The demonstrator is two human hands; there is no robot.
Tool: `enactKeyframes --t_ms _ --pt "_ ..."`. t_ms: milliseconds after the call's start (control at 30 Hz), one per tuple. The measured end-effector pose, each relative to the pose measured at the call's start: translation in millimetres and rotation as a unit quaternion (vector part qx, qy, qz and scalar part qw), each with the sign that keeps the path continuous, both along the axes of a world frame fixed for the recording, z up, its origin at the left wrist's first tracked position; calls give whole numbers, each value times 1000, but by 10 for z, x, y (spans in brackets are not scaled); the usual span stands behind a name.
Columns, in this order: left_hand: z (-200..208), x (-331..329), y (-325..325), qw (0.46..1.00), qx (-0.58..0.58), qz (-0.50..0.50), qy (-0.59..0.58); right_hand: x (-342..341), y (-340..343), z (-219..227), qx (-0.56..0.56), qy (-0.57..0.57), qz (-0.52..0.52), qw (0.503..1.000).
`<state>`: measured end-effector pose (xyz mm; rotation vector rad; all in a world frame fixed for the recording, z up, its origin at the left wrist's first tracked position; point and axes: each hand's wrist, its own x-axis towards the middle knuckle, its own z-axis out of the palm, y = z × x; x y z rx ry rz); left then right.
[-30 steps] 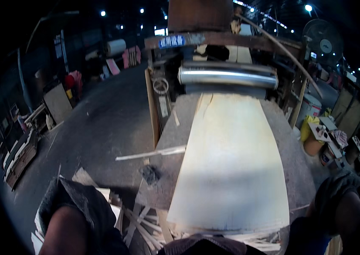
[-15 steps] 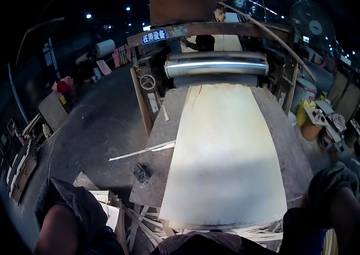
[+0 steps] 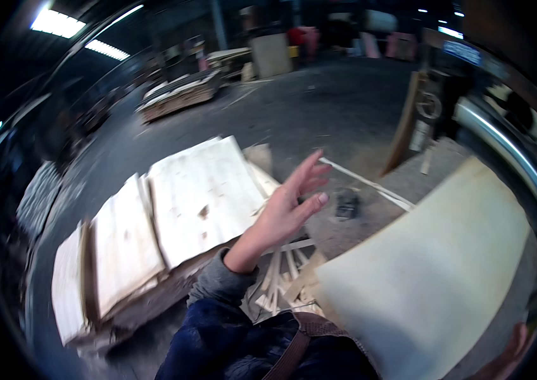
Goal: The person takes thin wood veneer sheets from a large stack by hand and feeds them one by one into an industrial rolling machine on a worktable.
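The left hand (image 3: 295,206) is held raised, with its fingers stretched out and its thumb parted from them, so that a gap is left between thumb and forefinger. A grey cuff (image 3: 225,282) is worn at the wrist. By the left hand, on the grey table (image 3: 379,223), a small dark lump (image 3: 347,205) is seen just beyond the thumb. The large pale veneer sheet (image 3: 436,253) is laid flat on the table, to the right of the left hand and apart from it. The right hand (image 3: 510,356) is only partly shown at the lower right, near the sheet's right edge; whether its fingers are spread or pressed together, or whether the sheet is touched, cannot be told. A narrow pale strip (image 3: 370,183) is stretched out from the sheet's left edge, past the table. Below the left hand, loose wood strips (image 3: 281,275) are heaped. To its left, veneer stacks (image 3: 202,193) are placed side by side, the nearest being partly overlapped by the hand in the view. Beyond the sheet's far end, a shiny metal roller (image 3: 517,152) is mounted, with a handwheel (image 3: 429,106) set to its left.
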<state>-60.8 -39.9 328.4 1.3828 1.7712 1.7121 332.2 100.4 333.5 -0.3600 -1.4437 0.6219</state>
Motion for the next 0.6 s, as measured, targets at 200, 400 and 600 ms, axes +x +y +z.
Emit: enactKeyframes --t_ms 200,400,600 --pt "-744 -1100 -1556 894 -56 434 92 -4 589 -1409 -317 -147 -6 937" --pt "-287 -1237 -3248 713 185 630 245 -1214 431 -1596 -302 -274 163 898" --pt "-1818 -1498 -1625 923 48 381 -11 -1260 -17 -1843 -280 -405 142 859"
